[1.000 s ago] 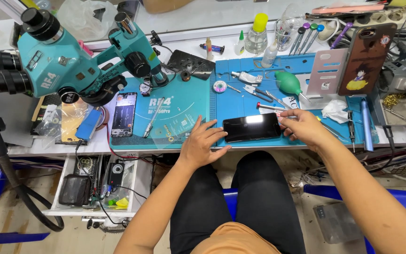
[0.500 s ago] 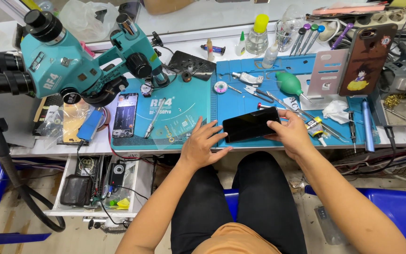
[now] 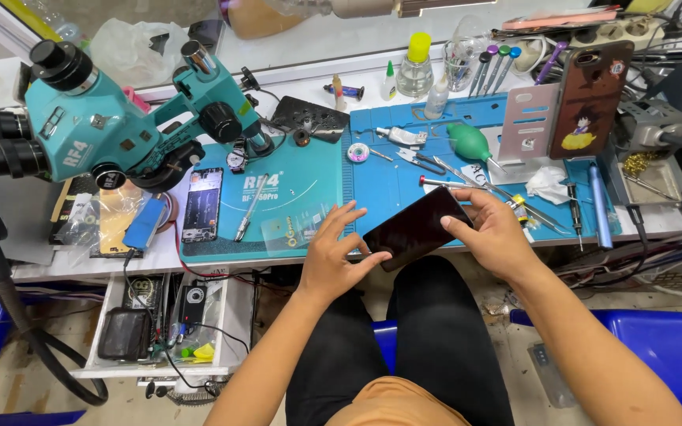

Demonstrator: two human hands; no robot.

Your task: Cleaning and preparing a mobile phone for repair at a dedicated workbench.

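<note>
black glass phone (image 3: 416, 227) lifted off the blue mat (image 3: 388, 185): right hand (image 3: 492, 229) grips its 3 o'clock edge, left hand (image 3: 333, 252) open, fingertips touching its 9 o'clock corner; next likely wants a steadier two-handed hold.

A glossy black rectangular phone (image 3: 415, 228) sits over a blue rubber work mat (image 3: 404, 177), with a teal metal microscope (image 3: 120, 126) far left, a green rubber bulb blower (image 3: 470, 142), a yellow-capped clear bottle (image 3: 416, 67) and a brown cartoon-printed phone case (image 3: 590, 99) far right.
</note>
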